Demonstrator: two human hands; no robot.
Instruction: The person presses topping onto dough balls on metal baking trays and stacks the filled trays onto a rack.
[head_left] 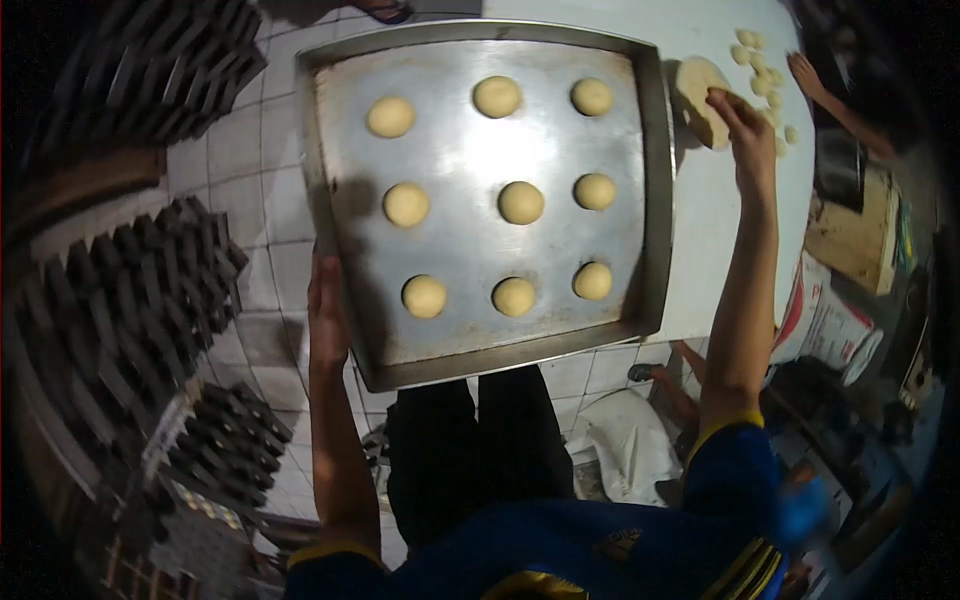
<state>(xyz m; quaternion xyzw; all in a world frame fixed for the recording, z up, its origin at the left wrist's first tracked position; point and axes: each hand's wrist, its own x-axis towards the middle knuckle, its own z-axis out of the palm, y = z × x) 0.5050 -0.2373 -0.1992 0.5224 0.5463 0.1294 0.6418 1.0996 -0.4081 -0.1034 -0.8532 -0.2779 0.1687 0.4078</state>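
A square metal baking tray (pixel 460 170) with raised sides lies before me, tilted slightly. Several smooth, pale dough balls (pixel 521 203) sit on it in spaced rows. My left hand (pixel 328 310) grips the tray's left side near the lower corner, its fingers partly hidden by the rim. Past the tray's right wall, my right hand (pixel 742 122) is closed with fingertips pinched, over the edge of a pale, rounded piece (pixel 703 85) that looks like dough or a shallow bowl. What those fingertips hold is too small to make out.
Smaller dough pieces (pixel 760 75) lie on the white table (pixel 700 250), with another person's hand (pixel 803 75) beside them. Dark stacked metal racks or pans (pixel 130 280) line the left. A printed sack (pixel 825 320) stands at the right, and a white sack (pixel 625 440) is on the tiled floor.
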